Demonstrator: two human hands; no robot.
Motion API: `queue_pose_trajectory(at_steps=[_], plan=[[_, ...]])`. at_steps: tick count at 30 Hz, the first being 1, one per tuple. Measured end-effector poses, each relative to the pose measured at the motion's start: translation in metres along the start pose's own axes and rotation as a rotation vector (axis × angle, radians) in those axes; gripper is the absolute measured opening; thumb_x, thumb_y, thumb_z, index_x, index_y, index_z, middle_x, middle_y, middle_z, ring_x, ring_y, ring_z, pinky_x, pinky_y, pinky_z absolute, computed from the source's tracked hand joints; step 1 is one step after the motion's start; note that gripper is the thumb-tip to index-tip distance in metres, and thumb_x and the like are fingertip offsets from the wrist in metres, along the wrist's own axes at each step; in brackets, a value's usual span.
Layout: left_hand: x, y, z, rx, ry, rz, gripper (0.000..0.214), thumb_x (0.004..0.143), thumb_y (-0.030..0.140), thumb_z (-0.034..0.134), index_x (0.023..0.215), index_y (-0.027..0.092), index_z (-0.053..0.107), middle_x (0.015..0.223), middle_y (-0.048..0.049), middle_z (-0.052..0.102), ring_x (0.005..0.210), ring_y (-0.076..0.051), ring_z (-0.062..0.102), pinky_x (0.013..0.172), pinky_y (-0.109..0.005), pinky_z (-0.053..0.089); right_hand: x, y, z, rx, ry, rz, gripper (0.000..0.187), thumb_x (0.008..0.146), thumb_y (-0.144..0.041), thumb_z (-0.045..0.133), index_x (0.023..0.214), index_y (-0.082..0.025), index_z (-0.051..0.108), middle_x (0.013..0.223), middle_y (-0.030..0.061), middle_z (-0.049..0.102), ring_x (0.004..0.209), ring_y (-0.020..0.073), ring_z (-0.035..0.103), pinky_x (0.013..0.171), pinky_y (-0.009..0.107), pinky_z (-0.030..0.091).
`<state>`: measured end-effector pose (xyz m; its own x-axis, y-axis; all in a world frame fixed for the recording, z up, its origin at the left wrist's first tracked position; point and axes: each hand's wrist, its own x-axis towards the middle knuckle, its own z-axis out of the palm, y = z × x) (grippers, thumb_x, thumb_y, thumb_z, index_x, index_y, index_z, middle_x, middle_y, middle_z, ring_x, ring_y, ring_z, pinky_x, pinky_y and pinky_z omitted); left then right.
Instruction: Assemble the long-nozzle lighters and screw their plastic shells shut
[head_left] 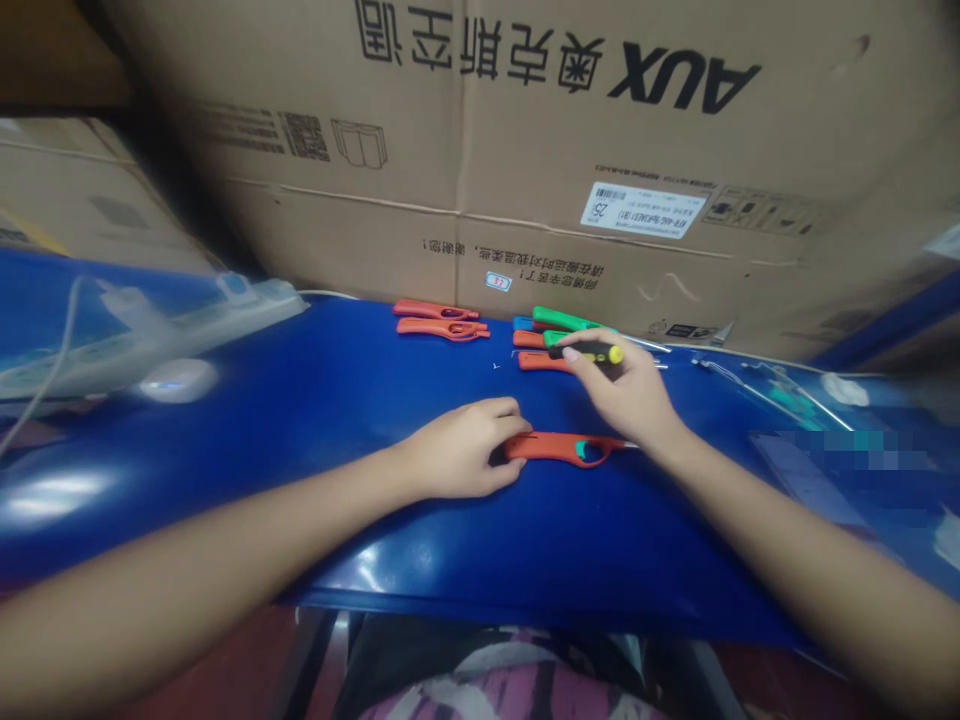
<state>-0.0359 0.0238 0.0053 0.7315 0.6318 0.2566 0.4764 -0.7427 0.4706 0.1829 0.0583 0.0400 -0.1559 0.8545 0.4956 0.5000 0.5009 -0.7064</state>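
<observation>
My left hand (463,448) is curled round the left end of an orange lighter body (568,447) with a teal trigger, which lies flat on the blue table (315,400). My right hand (626,385) is just behind it, fingers pinched on a small black screwdriver with a yellow end (592,352), held level above the table. Right behind that hand lie several more lighter bodies (559,325), orange, green and blue. Two orange shells (441,320) rest further left.
A big cardboard box (525,150) marked AUX stands along the table's back edge. At the left are a white power strip (187,315) and a white puck-shaped object (176,380). Thin metal rods (757,385) and small parts lie at the right.
</observation>
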Motion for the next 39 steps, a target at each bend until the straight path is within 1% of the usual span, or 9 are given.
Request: queue_pose_trajectory(at_steps=[3, 5, 10, 15, 18, 23, 25, 35, 39], plan=[[0.0, 0.0, 0.003, -0.07, 0.021, 0.015, 0.03, 0.087, 0.023, 0.063, 0.116, 0.015, 0.067, 0.104, -0.0085, 0.064, 0.093, -0.021, 0.064, 0.086, -0.033, 0.053, -0.006, -0.004, -0.013, 0.156, 0.09, 0.143, 0.02, 0.089, -0.041, 0.062, 0.092, -0.021, 0.067, 0.064, -0.0008, 0.058, 0.055, 0.0144, 0.053, 0.051, 0.029, 0.045], [0.001, 0.002, 0.007, -0.124, 0.033, 0.019, 0.031, 0.087, 0.024, 0.065, 0.117, 0.015, 0.067, 0.106, -0.0088, 0.064, 0.095, -0.021, 0.064, 0.088, -0.034, 0.053, -0.01, -0.004, -0.022, 0.315, 0.125, 0.188, 0.021, 0.09, -0.043, 0.062, 0.089, -0.022, 0.066, 0.059, -0.0029, 0.051, 0.047, 0.0123, 0.046, 0.041, 0.026, 0.038], [0.004, 0.011, 0.017, -0.258, 0.082, -0.092, 0.041, 0.085, 0.034, 0.074, 0.12, 0.014, 0.068, 0.105, -0.0092, 0.066, 0.091, -0.02, 0.064, 0.085, -0.033, 0.054, -0.017, -0.002, -0.029, 0.636, 0.208, 0.293, 0.027, 0.084, -0.045, 0.067, 0.075, -0.021, 0.061, 0.08, 0.0012, 0.059, 0.05, 0.0096, 0.052, 0.037, 0.024, 0.044], [0.003, 0.021, 0.02, -0.308, 0.223, -0.309, 0.049, 0.081, 0.043, 0.077, 0.12, 0.014, 0.068, 0.102, -0.0069, 0.067, 0.081, -0.016, 0.063, 0.075, -0.03, 0.055, -0.021, 0.004, -0.023, 0.757, 0.184, 0.391, 0.032, 0.08, -0.048, 0.07, 0.071, -0.018, 0.062, 0.071, 0.0002, 0.058, 0.043, 0.0071, 0.047, 0.032, 0.021, 0.038], [0.001, 0.021, 0.018, -0.276, 0.199, -0.287, 0.046, 0.082, 0.04, 0.076, 0.12, 0.017, 0.067, 0.106, -0.0061, 0.068, 0.083, -0.016, 0.063, 0.075, -0.03, 0.054, -0.022, 0.011, -0.027, 0.655, 0.206, 0.38, 0.029, 0.083, -0.044, 0.066, 0.07, -0.018, 0.061, 0.068, -0.0003, 0.058, 0.04, 0.0074, 0.043, 0.03, 0.022, 0.032], [0.0, 0.018, 0.015, -0.211, 0.103, -0.162, 0.034, 0.084, 0.03, 0.074, 0.116, 0.018, 0.069, 0.106, -0.0054, 0.068, 0.09, -0.018, 0.063, 0.084, -0.032, 0.054, -0.017, 0.028, -0.049, 0.025, 0.411, 0.026, 0.017, 0.08, -0.021, 0.065, 0.064, -0.02, 0.059, 0.058, -0.0022, 0.055, 0.048, 0.0111, 0.049, 0.048, 0.026, 0.039], [0.0, 0.017, 0.015, -0.181, 0.092, -0.121, 0.033, 0.086, 0.026, 0.072, 0.117, 0.017, 0.068, 0.109, -0.0063, 0.067, 0.095, -0.019, 0.064, 0.089, -0.034, 0.054, -0.015, 0.033, -0.054, -0.072, 0.442, -0.032, 0.018, 0.079, -0.018, 0.064, 0.062, -0.02, 0.058, 0.056, -0.0023, 0.053, 0.053, 0.0131, 0.051, 0.055, 0.028, 0.041], [-0.001, 0.014, 0.016, -0.154, 0.091, -0.066, 0.031, 0.089, 0.026, 0.068, 0.119, 0.018, 0.067, 0.112, -0.0081, 0.067, 0.102, -0.021, 0.065, 0.092, -0.036, 0.055, -0.015, 0.033, -0.05, -0.07, 0.412, -0.037, 0.019, 0.078, -0.017, 0.062, 0.06, -0.021, 0.057, 0.055, -0.0027, 0.053, 0.053, 0.0132, 0.05, 0.053, 0.028, 0.04], [0.0, 0.014, 0.019, -0.197, 0.109, -0.061, 0.029, 0.088, 0.026, 0.071, 0.116, 0.016, 0.069, 0.109, -0.0074, 0.068, 0.098, -0.018, 0.066, 0.089, -0.032, 0.055, -0.015, 0.031, -0.051, 0.172, 0.404, 0.001, 0.02, 0.081, -0.019, 0.064, 0.061, -0.021, 0.058, 0.058, -0.0027, 0.056, 0.042, 0.0099, 0.046, 0.04, 0.025, 0.034]])
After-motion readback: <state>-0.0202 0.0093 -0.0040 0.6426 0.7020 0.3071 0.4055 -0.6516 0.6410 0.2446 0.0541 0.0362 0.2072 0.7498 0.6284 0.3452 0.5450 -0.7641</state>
